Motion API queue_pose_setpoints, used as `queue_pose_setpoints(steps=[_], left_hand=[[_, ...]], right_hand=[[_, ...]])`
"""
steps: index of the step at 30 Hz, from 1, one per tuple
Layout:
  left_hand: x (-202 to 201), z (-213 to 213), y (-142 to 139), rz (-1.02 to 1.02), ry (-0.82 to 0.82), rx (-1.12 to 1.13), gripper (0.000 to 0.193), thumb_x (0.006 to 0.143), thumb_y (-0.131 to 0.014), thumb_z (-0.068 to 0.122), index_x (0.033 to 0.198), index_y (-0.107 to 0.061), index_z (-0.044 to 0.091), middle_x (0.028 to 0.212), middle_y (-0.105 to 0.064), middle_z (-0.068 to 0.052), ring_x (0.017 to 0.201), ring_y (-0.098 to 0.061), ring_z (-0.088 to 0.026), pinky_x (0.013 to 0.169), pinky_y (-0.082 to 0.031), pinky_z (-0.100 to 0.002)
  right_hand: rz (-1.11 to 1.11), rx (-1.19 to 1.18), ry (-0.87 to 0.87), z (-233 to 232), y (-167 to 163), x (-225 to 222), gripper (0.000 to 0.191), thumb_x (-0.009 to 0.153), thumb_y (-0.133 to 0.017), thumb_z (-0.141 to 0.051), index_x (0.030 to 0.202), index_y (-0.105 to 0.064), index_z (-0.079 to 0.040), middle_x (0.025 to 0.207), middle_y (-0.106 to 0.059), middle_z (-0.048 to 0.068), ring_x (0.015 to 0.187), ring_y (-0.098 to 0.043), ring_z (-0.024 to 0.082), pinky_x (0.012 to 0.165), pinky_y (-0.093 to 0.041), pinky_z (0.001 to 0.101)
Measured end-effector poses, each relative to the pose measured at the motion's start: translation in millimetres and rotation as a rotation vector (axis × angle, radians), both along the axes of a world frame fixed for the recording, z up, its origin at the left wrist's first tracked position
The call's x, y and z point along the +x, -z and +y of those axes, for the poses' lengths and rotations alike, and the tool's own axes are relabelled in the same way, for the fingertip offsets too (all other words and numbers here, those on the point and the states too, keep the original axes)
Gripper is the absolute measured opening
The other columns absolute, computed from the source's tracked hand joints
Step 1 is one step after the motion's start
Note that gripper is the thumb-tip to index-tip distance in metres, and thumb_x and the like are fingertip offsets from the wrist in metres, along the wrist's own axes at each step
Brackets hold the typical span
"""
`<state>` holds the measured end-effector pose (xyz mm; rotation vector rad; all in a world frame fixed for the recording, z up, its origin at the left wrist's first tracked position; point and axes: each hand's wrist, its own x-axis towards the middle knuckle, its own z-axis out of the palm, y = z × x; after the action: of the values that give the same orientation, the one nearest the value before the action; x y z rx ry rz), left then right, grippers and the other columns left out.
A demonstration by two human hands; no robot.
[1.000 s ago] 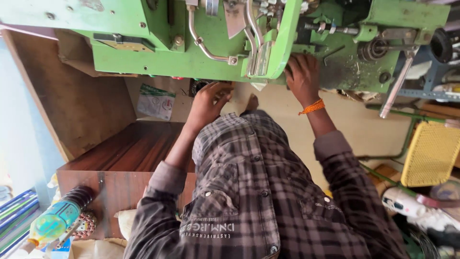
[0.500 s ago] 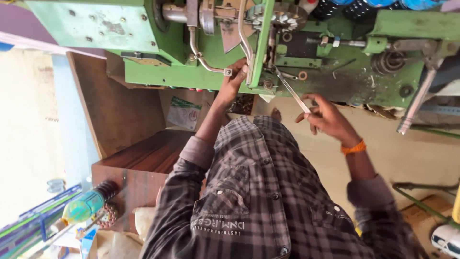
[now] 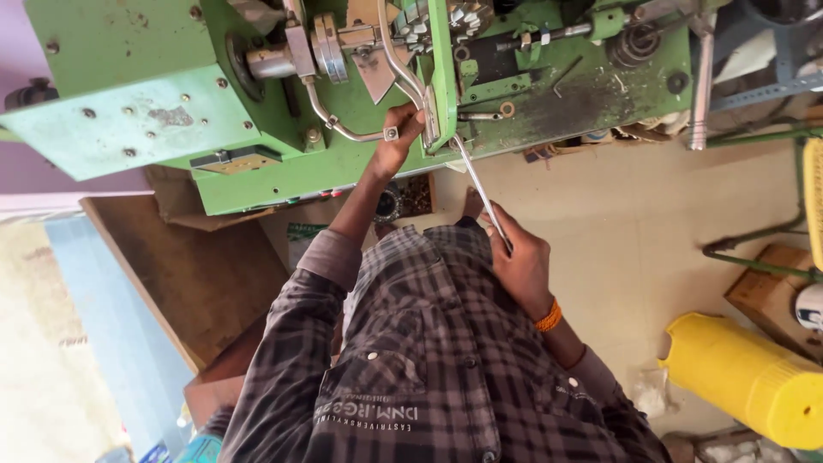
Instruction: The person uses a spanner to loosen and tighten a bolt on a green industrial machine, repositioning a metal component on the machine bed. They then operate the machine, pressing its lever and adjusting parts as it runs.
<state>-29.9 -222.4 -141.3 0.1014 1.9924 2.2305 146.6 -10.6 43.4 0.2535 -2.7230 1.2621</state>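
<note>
A scuffed green metal machine (image 3: 360,94) with bolted plates and bright steel levers fills the top of the frame. Below it lies a pale, smooth floor (image 3: 634,223), with a brown wooden board (image 3: 197,274) at left and a ribbed yellow plastic container (image 3: 746,377) at lower right. The left hand (image 3: 396,141) reaches up, fingers curled on a bent steel rod (image 3: 343,129) at the machine's edge. The right hand (image 3: 519,257), mid-frame, grips a thin, straight metal tool (image 3: 476,180) whose tip meets the machine.
</note>
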Motion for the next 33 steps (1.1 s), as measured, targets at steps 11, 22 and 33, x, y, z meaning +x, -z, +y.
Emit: queue_pose_setpoints(steps=[11, 22, 33], left_hand=[[-2, 5, -11, 0.036, 0.157, 0.257, 0.04, 0.105, -0.065, 0.037, 0.113, -0.067, -0.002, 0.091, -0.054, 0.003, 0.086, -0.045, -0.008, 0.078, -0.04, -0.029], [-1, 2, -22, 0.043, 0.26, 0.209, 0.061, 0.1, -0.065, 0.046, 0.14, -0.058, 0.0, 0.121, -0.068, -0.008, 0.109, -0.061, -0.017, 0.093, -0.052, -0.033], [-5, -12, -31, 0.373, 0.412, -0.109, 0.098, 0.086, -0.087, 0.046, 0.157, -0.036, 0.0, 0.157, -0.044, -0.028, 0.147, -0.043, -0.043, 0.121, -0.036, -0.05]], right_hand=[[-0.415, 0.044, 0.086, -45, 30, 27, 0.053, 0.106, -0.055, -0.016, 0.155, -0.039, -0.004, 0.064, -0.059, 0.02, 0.051, -0.062, 0.034, 0.053, -0.046, 0.0444], [-0.62, -0.935, -0.024, -27, 152, -39, 0.025, 0.112, -0.065, -0.019, 0.128, -0.063, 0.0, 0.071, -0.044, -0.003, 0.063, -0.04, 0.01, 0.06, -0.037, 0.031], [0.156, -1.405, 0.698, 81, 109, -114, 0.044, 0.106, -0.05, -0.054, 0.08, -0.048, -0.017, 0.066, -0.049, -0.003, 0.059, -0.048, 0.01, 0.047, -0.033, 0.0249]])
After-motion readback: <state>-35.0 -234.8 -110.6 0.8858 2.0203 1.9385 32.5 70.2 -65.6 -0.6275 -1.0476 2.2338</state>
